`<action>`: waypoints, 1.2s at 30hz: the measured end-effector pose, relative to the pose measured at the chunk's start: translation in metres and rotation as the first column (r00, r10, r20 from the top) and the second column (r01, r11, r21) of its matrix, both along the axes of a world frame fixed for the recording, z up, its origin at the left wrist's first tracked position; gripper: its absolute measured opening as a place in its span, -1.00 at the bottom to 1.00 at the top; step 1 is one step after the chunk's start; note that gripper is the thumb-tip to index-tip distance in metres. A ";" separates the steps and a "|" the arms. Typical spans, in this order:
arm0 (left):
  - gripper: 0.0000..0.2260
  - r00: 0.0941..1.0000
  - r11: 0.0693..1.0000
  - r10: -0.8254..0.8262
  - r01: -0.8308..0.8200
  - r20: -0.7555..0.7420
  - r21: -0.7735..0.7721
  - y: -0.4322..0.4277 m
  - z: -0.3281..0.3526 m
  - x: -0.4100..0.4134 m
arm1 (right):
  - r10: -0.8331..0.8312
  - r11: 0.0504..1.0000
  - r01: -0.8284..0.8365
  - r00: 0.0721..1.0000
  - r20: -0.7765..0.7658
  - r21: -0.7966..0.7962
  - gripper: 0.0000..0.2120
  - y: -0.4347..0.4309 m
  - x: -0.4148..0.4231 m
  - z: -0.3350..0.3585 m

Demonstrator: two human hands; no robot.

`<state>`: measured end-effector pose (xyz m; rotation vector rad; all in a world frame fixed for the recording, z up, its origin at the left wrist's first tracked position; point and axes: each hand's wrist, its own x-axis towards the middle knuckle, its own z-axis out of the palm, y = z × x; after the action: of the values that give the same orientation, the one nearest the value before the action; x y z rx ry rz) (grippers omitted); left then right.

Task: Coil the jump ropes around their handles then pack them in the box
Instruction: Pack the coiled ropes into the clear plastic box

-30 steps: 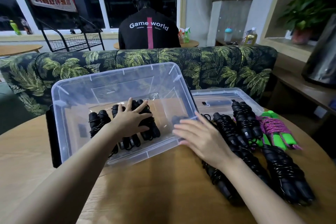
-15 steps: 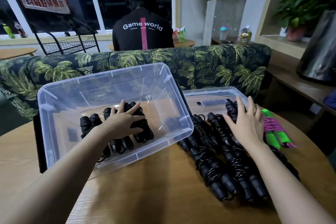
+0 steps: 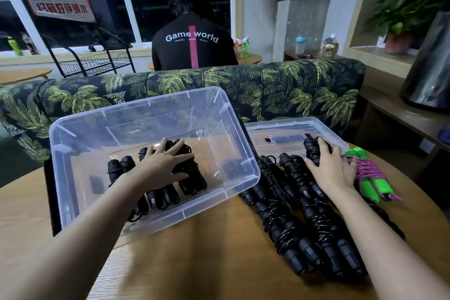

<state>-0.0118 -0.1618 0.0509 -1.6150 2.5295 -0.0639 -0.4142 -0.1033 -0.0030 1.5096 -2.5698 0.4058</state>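
Inside the clear plastic storage box (image 3: 155,105), three bundles of black jump rope coiled around their black handles (image 3: 192,178) lie side by side. The left hand (image 3: 163,165) rests on top of them, its grip wide, fingers spread and fairly straight, holding nothing.

To the right of the box, more black coiled rope bundles (image 3: 287,221) lie close together on the round wooden tabletop (image 3: 194,263), the nearest touching the box's right wall. The right hand (image 3: 333,168) lies over the farthest bundle (image 3: 314,148), fingers draped across its upper end. I cannot tell whether the grip has closed round it. Farther right of the box is a green-handled rope wound in pink-purple cord (image 3: 370,178), and behind the loose bundles, also to the box's right, lies the clear plastic lid (image 3: 287,129).

Each bundle looks light and rigid along its paired handles, but the thin cord wound over them seems springy and likely to slip loose. The safest hold is probably across the middle, over the windings, squeezing both handles together so the coil stays trapped.
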 end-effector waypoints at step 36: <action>-0.33 0.994 0.979 0.086 -0.071 -0.073 0.194 0.022 0.011 0.013 | 0.571 0.821 -0.545 0.785 -0.241 0.173 -0.35 -0.043 0.270 0.060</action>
<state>0.0013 -0.1393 0.0621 -1.6697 2.4390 0.2501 -0.1442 -0.1465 0.0565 2.1813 -1.9069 0.1040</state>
